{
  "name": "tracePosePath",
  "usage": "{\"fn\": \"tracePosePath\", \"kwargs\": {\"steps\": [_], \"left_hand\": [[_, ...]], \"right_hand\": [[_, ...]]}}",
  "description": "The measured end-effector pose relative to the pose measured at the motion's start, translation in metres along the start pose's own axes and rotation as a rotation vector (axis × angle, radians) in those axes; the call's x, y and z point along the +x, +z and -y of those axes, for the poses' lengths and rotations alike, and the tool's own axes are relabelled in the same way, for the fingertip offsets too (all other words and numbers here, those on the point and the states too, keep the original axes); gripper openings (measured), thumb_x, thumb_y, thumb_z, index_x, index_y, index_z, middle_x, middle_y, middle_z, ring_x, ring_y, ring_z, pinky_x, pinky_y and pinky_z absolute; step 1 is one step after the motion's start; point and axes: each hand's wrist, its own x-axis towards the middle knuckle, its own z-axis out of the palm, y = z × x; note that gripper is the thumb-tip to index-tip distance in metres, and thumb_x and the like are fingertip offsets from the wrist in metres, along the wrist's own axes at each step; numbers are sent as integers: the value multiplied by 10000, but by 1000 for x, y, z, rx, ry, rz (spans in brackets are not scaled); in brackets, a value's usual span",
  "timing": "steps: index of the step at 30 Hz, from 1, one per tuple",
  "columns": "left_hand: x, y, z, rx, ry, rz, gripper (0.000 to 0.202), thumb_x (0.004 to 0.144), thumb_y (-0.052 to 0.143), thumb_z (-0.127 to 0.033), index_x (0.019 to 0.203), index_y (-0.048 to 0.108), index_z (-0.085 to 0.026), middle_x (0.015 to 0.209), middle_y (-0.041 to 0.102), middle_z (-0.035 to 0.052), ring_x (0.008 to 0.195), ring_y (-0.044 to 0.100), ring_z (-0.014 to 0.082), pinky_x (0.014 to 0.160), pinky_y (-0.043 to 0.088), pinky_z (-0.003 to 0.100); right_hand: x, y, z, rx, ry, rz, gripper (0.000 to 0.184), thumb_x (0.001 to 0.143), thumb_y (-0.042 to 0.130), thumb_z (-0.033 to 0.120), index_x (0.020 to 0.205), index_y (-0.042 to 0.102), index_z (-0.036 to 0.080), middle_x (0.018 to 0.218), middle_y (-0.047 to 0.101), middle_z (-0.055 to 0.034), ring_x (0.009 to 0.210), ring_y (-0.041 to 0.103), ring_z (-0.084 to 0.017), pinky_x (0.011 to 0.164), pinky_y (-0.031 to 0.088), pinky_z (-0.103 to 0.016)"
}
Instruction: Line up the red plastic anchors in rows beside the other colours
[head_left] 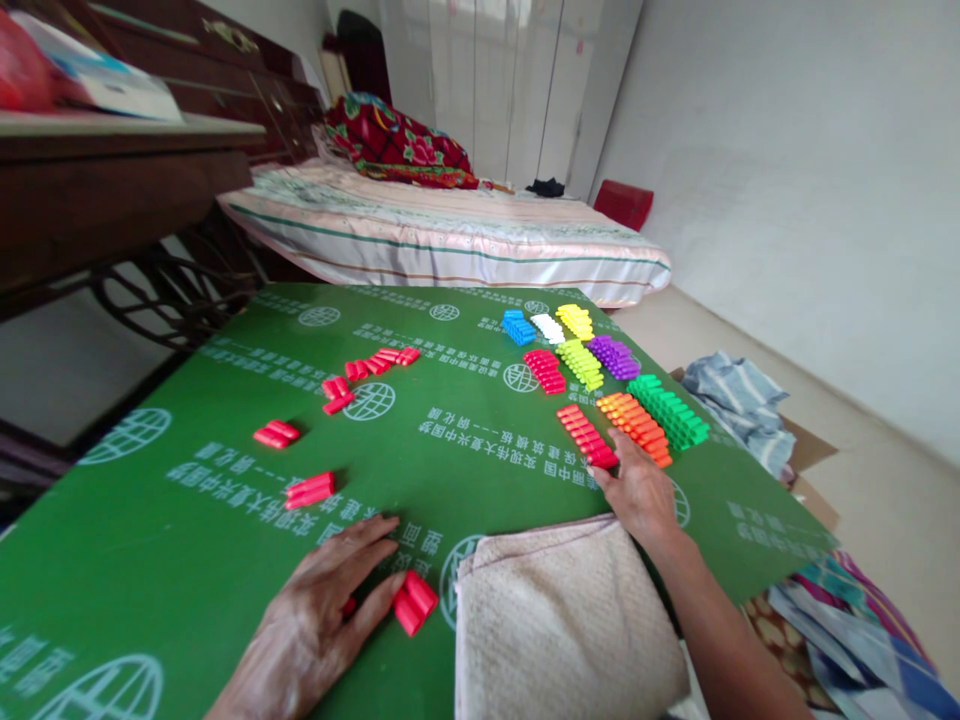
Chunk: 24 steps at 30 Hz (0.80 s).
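My left hand (324, 610) lies flat on the green board (225, 520), fingers stretched out, its fingertips next to a small cluster of red blocks (414, 602). A bit of red shows under the palm. My right hand (639, 490) reaches to the near end of a red row of blocks (586, 435), fingertips touching the last piece; the fingers are curled down and mostly hidden. Loose red blocks (309, 490) lie scattered across the board's left half. Sorted rows stand at the right: orange (636, 428), green (669, 410), purple (613, 356), lime (579, 362).
A beige towel (562, 620) lies on the board's near edge between my arms. Blue (518, 327), white (547, 328) and yellow (575, 320) rows sit at the far right. A bed (450, 235) stands behind, a dark wooden desk (112, 170) at left, cloth piles on the floor at right.
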Motion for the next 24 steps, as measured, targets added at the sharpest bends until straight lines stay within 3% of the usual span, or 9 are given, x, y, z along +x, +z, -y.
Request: {"fn": "tracePosePath", "kwargs": {"steps": [7,13,20,24], "left_hand": [[10,-10,-11,-10,12,-30,337,890,534,-532,1081,627,-271,1215,617,-5,1094,603,179,916,547,273],[9,-19,-26,-91,-68,57,290,920,513,-444,1053,629,-214,1210,617,58,1136,579,215,959,535,362],[3,-18,-33,-111,-121,112,284,936,477,-406,1050,615,-186,1223,602,95,1178,546,224,1001,507,401],[3,-20,-36,-137,-135,108,268,939,469,-396,1028,607,-185,1211,607,86,1185,536,215,1006,502,393]], "right_hand": [[-12,-2,-6,76,9,-78,543,862,491,443,1347,487,199,1076,677,-87,862,648,-211,721,485,-321],[-28,-2,-4,93,-155,-58,435,845,469,467,1138,631,190,1043,700,-91,777,668,-230,634,499,-346],[-52,2,25,237,-385,11,377,855,480,451,1116,658,244,1098,709,-71,885,692,-231,776,555,-375],[-68,2,46,258,-526,75,342,881,447,392,1103,667,254,1089,711,-50,896,695,-208,768,567,-332]]}}
